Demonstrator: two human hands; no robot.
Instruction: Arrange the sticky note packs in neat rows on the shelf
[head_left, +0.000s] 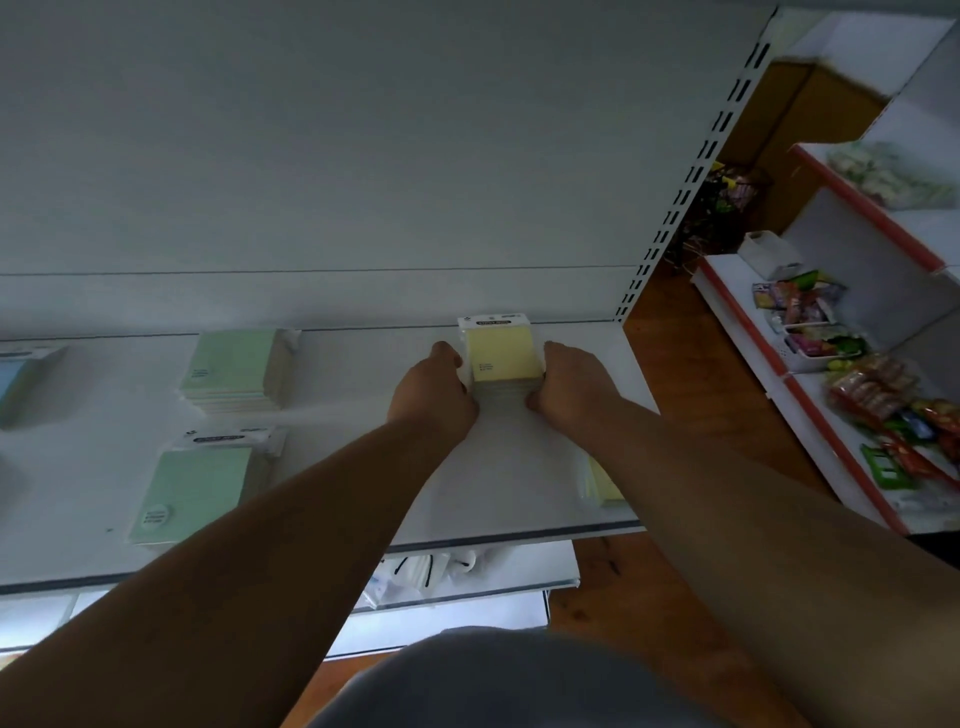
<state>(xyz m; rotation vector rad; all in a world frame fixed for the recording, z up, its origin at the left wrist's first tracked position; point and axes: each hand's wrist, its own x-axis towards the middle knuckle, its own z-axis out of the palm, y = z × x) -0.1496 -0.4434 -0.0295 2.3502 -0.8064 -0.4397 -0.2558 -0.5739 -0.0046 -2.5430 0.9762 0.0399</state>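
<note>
A stack of yellow sticky note packs (501, 358) stands at the back right of the white shelf (363, 467), against the rear panel. My left hand (434, 392) presses its left side and my right hand (569, 379) presses its right side, so the stack is held between both. A stack of green packs (236, 369) sits at the back, left of centre. Another green stack (195, 488) lies in front of it. A blue pack (21, 382) shows at the far left edge. One more yellow pack (602, 480) peeks out under my right forearm.
A slotted upright (680, 192) marks the shelf's right end. A lower shelf (467, 577) holds white items. To the right, across a wooden floor (670, 353), stands a red-trimmed shelf unit (810, 384) with colourful snack packets.
</note>
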